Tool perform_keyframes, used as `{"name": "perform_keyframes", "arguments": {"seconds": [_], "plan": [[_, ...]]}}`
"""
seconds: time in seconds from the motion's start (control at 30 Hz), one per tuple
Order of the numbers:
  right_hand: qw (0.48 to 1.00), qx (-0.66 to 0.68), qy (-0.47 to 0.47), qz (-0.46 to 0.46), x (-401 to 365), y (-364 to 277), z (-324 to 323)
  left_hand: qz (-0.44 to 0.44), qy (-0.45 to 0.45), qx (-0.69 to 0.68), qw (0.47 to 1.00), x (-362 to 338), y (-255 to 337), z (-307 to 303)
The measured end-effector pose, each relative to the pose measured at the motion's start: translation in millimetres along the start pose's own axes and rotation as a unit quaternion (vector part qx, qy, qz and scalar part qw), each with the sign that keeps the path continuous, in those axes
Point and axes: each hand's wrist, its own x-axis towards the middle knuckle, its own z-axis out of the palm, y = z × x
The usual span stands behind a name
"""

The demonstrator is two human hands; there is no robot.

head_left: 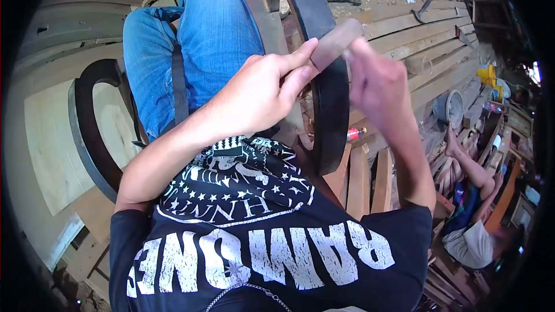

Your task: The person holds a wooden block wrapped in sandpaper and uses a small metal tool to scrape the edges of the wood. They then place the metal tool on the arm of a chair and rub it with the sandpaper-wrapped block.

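A flat rectangular grey-brown piece [337, 44] is held tilted between my two hands, above a dark curved wooden part [332, 118]. I cannot make out what kind of piece it is. My left hand [260, 89] pinches its near left end, with the thumb below and the index finger stretched along it. My right hand [378, 78] is curled at its far right end and somewhat blurred, and its fingertips are partly hidden. The dark curved part stands beside my knee, close under both hands.
At my left is another dark curved wooden part [87, 115] against pale boards. Long planks [416, 34] lie at the right, with a hooked tool [422, 11] on them. A red-labelled bottle [355, 133], a bucket [450, 108] and a seated person [471, 214] are further right.
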Motion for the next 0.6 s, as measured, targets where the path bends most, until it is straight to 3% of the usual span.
{"name": "perform_keyframes", "arguments": {"seconds": [0.07, 0.13, 0.2, 0.33, 0.4, 0.47, 0.53, 0.57, 0.6], "plan": [[0.998, -0.034, 0.002, 0.059, 5, 13, -1, 0.007, 0.006, -0.018, 1.000, 0, 1, 2], [0.997, -0.064, -0.017, 0.039, 1, 4, -2, 0.037, 0.028, -0.012, 0.999, 0, -4, 4], [1.000, 0.010, -0.014, 0.002, -1, -6, -2, 0.021, 0.017, 0.005, 1.000, -2, 3, 0], [0.998, -0.052, -0.010, 0.031, 4, 7, -4, 0.026, 0.024, -0.004, 0.999, 0, -1, 5], [1.000, -0.009, -0.016, -0.002, 2, 1, -3, 0.055, 0.039, 0.002, 0.998, 1, -2, 4], [0.999, 0.006, -0.014, 0.045, -1, 2, -3, 0.026, 0.018, 0.002, 0.999, -1, 6, -2], [0.999, 0.002, -0.005, 0.036, -4, 3, -5, -0.063, -0.028, -0.011, 0.998, 1, 12, -6], [1.000, 0.002, 0.003, 0.020, -4, 4, -5, -0.001, 0.012, -0.005, 1.000, 2, 7, -1], [1.000, 0.005, 0.015, 0.003, -1, 3, -3, -0.001, 0.017, -0.004, 1.000, 2, 3, 0]]}}
